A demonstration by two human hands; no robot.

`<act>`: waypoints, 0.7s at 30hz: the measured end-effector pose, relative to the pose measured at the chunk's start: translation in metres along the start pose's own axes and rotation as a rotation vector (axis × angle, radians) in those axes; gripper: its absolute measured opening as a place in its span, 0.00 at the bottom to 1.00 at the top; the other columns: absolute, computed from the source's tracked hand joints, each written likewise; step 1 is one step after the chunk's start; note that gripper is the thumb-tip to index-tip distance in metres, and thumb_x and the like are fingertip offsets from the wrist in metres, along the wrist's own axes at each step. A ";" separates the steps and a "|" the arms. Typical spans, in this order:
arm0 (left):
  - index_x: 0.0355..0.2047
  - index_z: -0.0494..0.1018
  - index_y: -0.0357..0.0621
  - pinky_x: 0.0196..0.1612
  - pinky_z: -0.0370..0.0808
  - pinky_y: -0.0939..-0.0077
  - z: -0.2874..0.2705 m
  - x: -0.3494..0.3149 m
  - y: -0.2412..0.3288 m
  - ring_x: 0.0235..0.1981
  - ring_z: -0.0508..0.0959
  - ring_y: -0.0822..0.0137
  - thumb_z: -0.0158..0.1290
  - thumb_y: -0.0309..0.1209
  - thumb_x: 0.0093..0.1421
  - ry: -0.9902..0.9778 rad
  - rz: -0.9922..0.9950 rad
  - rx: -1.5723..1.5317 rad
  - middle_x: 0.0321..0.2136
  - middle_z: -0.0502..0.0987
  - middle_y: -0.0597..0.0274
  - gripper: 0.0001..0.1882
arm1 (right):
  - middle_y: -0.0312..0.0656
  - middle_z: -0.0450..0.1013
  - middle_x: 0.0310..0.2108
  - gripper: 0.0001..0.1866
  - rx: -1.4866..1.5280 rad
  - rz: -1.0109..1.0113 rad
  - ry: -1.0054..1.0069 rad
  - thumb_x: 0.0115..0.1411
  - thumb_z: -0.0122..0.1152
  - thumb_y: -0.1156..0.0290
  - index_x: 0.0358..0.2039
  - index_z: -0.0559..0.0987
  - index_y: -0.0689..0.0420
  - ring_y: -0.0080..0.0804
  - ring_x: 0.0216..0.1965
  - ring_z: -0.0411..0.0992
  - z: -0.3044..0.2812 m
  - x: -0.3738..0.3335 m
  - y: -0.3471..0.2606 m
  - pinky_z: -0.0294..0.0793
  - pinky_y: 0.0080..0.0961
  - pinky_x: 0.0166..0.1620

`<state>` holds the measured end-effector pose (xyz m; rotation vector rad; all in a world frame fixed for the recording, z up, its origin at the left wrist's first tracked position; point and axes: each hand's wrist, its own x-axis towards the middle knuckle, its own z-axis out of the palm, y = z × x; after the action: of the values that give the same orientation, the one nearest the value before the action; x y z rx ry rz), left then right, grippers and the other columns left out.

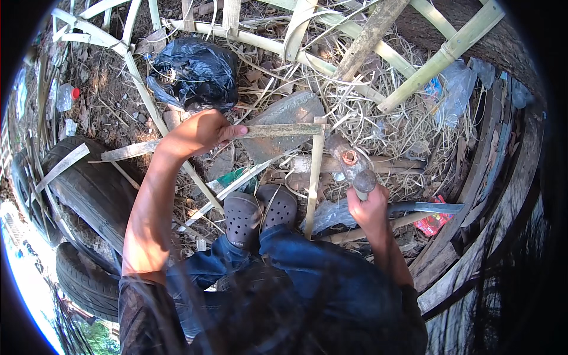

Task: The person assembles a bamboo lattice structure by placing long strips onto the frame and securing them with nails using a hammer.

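Note:
My left hand [207,131] is closed round a flat bamboo strip [278,131], thumb along its top. The strip lies across a grey stone slab [299,109]. At its right end it meets a second bamboo strip [315,177], which runs back toward me. My right hand [370,207] is wrapped round the handle of a hammer [356,167]. Its head is just right of that corner, apart from the strips. Whether a nail is in the corner is too small to tell.
A machete [435,207] lies right of my right hand, near a red wrapper [432,222]. A black plastic bag [195,71] sits beyond my left hand. Old tyres [86,189] are at left. A bamboo frame [325,62] spans the far side over scattered shavings [408,127].

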<state>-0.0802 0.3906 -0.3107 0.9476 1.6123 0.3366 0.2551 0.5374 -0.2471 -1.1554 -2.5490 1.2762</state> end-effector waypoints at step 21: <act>0.23 0.77 0.32 0.30 0.71 0.56 0.001 -0.004 0.009 0.21 0.76 0.50 0.47 0.61 0.58 0.024 -0.125 0.169 0.15 0.73 0.46 0.36 | 0.52 0.73 0.21 0.10 -0.124 -0.009 0.002 0.50 0.63 0.78 0.33 0.74 0.64 0.47 0.24 0.78 -0.001 0.003 -0.012 0.74 0.32 0.26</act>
<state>-0.0757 0.3934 -0.3024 0.9671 1.7335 0.1264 0.2456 0.5355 -0.2389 -1.1644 -2.6627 1.1290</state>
